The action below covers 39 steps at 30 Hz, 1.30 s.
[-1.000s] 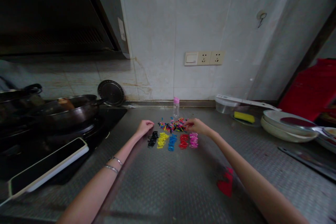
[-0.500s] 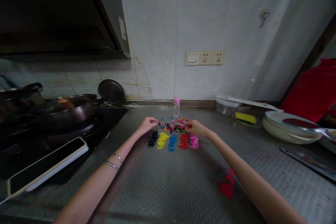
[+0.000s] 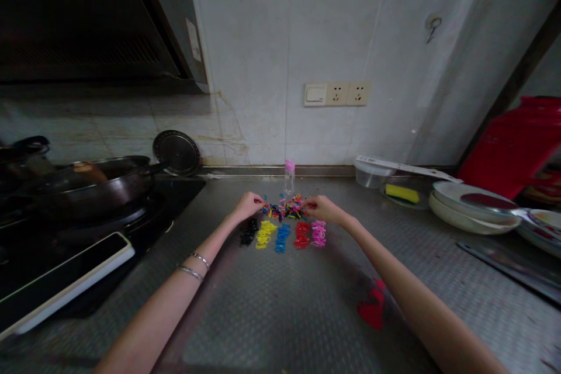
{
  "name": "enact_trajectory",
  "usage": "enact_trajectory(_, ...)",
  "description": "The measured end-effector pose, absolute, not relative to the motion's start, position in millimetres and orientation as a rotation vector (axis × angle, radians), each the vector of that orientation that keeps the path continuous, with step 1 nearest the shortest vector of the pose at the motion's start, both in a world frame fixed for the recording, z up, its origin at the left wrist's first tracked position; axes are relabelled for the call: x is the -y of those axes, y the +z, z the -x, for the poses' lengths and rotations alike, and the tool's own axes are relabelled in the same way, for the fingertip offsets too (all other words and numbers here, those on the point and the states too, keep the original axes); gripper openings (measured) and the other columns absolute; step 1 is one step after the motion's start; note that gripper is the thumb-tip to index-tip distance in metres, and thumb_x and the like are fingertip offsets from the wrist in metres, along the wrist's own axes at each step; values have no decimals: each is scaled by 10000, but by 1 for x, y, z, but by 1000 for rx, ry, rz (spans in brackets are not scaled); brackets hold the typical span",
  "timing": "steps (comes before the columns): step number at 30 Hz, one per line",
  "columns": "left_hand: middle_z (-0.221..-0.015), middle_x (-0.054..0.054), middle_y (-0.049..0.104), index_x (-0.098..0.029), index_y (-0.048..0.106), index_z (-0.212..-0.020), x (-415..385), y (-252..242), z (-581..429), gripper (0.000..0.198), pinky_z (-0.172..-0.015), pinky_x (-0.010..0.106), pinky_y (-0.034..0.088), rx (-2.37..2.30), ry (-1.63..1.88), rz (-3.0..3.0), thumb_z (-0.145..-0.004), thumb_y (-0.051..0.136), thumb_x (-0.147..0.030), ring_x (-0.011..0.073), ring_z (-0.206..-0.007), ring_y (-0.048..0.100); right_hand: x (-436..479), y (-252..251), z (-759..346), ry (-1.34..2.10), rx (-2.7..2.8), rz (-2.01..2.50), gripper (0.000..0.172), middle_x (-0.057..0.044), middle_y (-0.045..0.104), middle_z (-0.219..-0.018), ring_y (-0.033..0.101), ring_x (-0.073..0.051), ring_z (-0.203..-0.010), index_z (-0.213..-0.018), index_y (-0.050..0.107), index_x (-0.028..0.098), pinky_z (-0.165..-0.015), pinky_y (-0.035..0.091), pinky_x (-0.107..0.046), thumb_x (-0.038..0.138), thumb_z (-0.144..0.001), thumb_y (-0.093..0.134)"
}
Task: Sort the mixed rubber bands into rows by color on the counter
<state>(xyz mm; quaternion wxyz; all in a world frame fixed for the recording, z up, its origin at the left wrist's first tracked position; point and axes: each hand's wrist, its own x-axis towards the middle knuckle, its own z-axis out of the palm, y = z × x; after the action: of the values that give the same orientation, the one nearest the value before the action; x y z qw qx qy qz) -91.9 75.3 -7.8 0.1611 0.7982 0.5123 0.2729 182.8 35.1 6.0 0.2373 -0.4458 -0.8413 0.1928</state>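
On the bench point(image 3: 263, 304), black pieces point(image 3: 249, 232), yellow pieces point(image 3: 265, 234), blue pieces point(image 3: 283, 238), red pieces point(image 3: 301, 235) and pink pieces point(image 3: 319, 234) lie in five single-coloured clusters, while the mixed pile point(image 3: 284, 209) just behind them appears left to separate. The left hand point(image 3: 249, 205) and right hand point(image 3: 323, 209) are at its opposite edges; whether either grip is closed on a piece cannot be told.

Pale grey tiled wall point(image 3: 245, 29), brown-streaked low down; cream rectangular switch-and-socket panel point(image 3: 336, 94). Dark boxy range hood point(image 3: 83, 17), upper left. Textured grey metal desk point(image 3: 263, 310). Dim light.
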Motion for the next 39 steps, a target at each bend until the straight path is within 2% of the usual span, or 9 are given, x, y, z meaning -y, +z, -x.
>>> enact_trajectory(5, -750, 74, 682, -107, 694, -784, -77, -3, 95, 230, -639, 235, 430, -1458, 924, -2155, -686, 551, -258, 162, -692, 600, -35, 7, -182, 503, 2312, 1238, 255, 37, 474, -509, 373, -71, -489, -814, 666, 130, -473, 264, -177, 192, -676, 461)
enact_trajectory(14, -738, 69, 680, -107, 690, -778, -71, 12, 93, 221, -632, 236, 430, -1387, 1023, -2069, -679, 584, -274, 152, -674, 589, -37, 3, -189, 313, 2264, 1453, 311, -9, 608, -651, 469, -91, -558, -909, 680, 188, -511, 294, -179, 166, -668, 485)
enact_trajectory(19, -745, 68, 682, -114, 694, -782, -46, 17, 88, 232, -640, 239, 432, -1256, 896, -2082, -679, 583, -291, 152, -684, 591, -38, 2, -188, 367, 2313, 1403, 309, -16, 632, -716, 485, -96, -592, -900, 685, 181, -544, 325, -173, 160, -649, 506)
enact_trajectory(25, -747, 71, 681, -101, 697, -763, -23, 9, 82, 259, -632, 237, 425, -1207, 770, -2060, -665, 587, -313, 155, -671, 589, -35, 1, -184, 408, 2406, 1295, 301, 15, 591, -627, 452, -80, -560, -846, 688, 163, -532, 313, -163, 137, -632, 478)
enact_trajectory(39, -705, 53, 675, -96, 700, -781, -19, 4, 90, 270, -576, 214, 395, -1278, 587, -2148, -652, 561, -288, 140, -615, 564, -34, -2, -182, 350, 2414, 1360, 344, 4, 580, -614, 434, -80, -542, -877, 681, 158, -512, 293, -177, 120, -620, 456)
